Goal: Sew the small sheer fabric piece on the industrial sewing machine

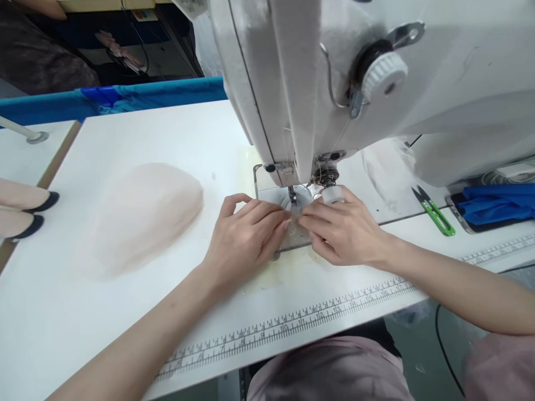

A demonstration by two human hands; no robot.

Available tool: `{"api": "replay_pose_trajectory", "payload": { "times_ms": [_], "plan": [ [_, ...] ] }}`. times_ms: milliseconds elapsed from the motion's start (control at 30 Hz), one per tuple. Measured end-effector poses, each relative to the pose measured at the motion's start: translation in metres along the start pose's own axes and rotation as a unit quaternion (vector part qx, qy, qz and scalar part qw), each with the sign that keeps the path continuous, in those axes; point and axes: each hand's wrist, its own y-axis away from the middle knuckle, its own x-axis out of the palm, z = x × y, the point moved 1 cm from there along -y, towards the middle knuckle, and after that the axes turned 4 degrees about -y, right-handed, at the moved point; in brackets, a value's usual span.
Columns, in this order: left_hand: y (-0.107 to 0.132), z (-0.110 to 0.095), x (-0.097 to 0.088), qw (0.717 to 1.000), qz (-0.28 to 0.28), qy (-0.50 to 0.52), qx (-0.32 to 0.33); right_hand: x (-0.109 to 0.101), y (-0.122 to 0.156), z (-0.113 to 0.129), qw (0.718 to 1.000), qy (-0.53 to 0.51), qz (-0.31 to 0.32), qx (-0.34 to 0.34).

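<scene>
Both hands are in tight at the needle. The left hand (246, 234) and the right hand (340, 228) meet fingertip to fingertip, each pinching the white fabric piece (295, 209). It lies on the metal needle plate (270, 195), right under the presser foot (292, 196) of the big white sewing machine (418, 83).

The white counter (146, 133) spreads wide around them. A soft heap of pale pink mesh (140, 214) sits to the left, well apart from the hands. Green thread snips (434, 211) lie to the right beside the machine base, with a folded blue cloth (497, 203) just past them.

A printed measuring strip (292, 323) runs along the near edge. Blue fabric (125, 97) drapes along the far edge — dark, cluttered room behind it. On the neighbouring surface at far left lie two beige pieces with black tips (25, 197).
</scene>
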Motion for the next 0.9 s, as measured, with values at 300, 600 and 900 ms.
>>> {"api": "replay_pose_trajectory", "payload": {
  "times_ms": [300,600,900],
  "plan": [
    [0.003,-0.001,0.012,0.999,0.030,0.025,0.022,0.005,-0.001,-0.005,0.994,0.077,0.047,0.065],
    [0.009,-0.013,0.009,0.997,0.035,-0.057,0.045,0.006,0.001,-0.012,0.995,0.058,0.048,0.073],
    [0.007,-0.016,0.005,0.994,0.045,-0.087,0.054,0.009,0.003,-0.013,0.994,0.058,0.059,0.069]
  ]
}}
